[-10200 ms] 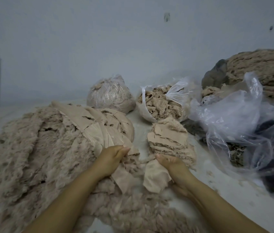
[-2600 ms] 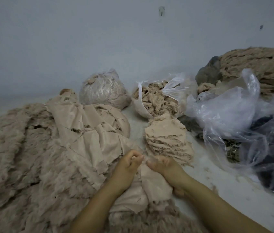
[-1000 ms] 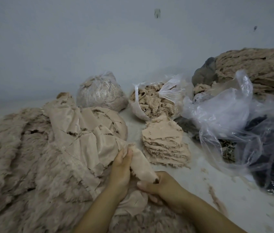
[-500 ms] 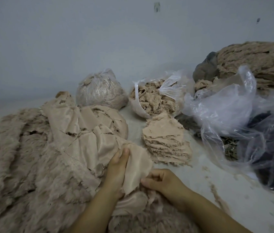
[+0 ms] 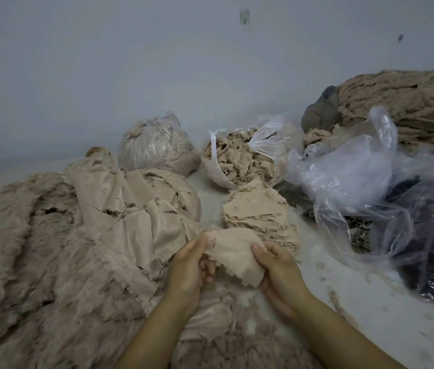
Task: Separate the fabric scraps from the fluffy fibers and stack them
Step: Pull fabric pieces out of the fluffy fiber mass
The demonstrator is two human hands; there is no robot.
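Observation:
A beige fabric scrap (image 5: 233,258) is stretched between both hands just in front of me. My left hand (image 5: 188,267) grips its left edge, fingers curled under it. My right hand (image 5: 277,265) holds its right side, thumb on top. Behind the scrap sits a neat stack of beige scraps (image 5: 257,211) on the white surface. A big heap of fluffy beige fibers (image 5: 24,249) fills the left, with more smooth scraps (image 5: 141,209) lying face-up across it.
At the back stand a tied clear bag of fluff (image 5: 154,145) and an open bag of fluff (image 5: 240,158). Crumpled clear plastic bags (image 5: 357,177) over dark material crowd the right. A large fibrous bundle (image 5: 407,102) lies behind them. The grey wall (image 5: 157,62) is close.
The scrap has been lifted off the fluffy heap and spread between both hands, and my right hand has risen from the heap to the scrap's right side.

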